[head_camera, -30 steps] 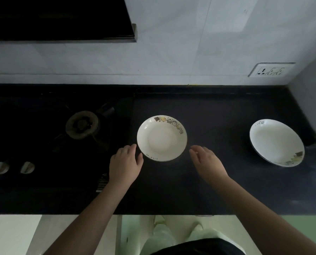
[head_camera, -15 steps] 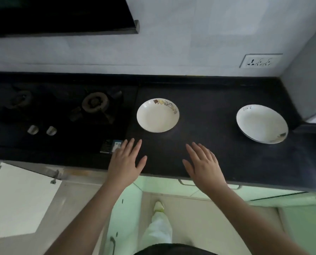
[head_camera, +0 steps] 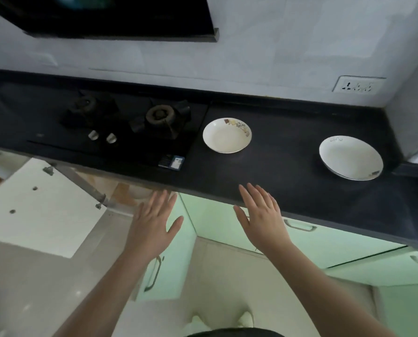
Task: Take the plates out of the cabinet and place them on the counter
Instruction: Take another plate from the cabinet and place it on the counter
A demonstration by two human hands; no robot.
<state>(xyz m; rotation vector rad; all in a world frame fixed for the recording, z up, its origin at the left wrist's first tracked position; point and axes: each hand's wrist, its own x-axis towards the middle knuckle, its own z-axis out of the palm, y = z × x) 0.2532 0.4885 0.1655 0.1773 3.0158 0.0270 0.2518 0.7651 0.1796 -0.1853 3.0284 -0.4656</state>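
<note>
Two white plates lie on the black counter (head_camera: 288, 176). The smaller plate (head_camera: 227, 135), with a patterned rim, sits just right of the stove. A larger plate (head_camera: 351, 157) rests near the right corner. My left hand (head_camera: 153, 222) hovers with spread fingers in front of the counter edge, above the open cabinet. My right hand (head_camera: 262, 215) is also spread flat, its fingertips over the counter's front edge. Neither hand holds anything. The cabinet interior is mostly hidden.
A two-burner gas stove (head_camera: 130, 122) fills the counter's left half, with a small blue box (head_camera: 171, 162) at its front corner. Two cabinet doors stand open below: a white one (head_camera: 37, 205) at left, a green one (head_camera: 164, 263) in the middle. A wall socket (head_camera: 358, 85) is at right.
Both hands have drawn back from the smaller plate to the counter's front edge and spread flat. The view has pulled away and now shows the open cabinet doors below.
</note>
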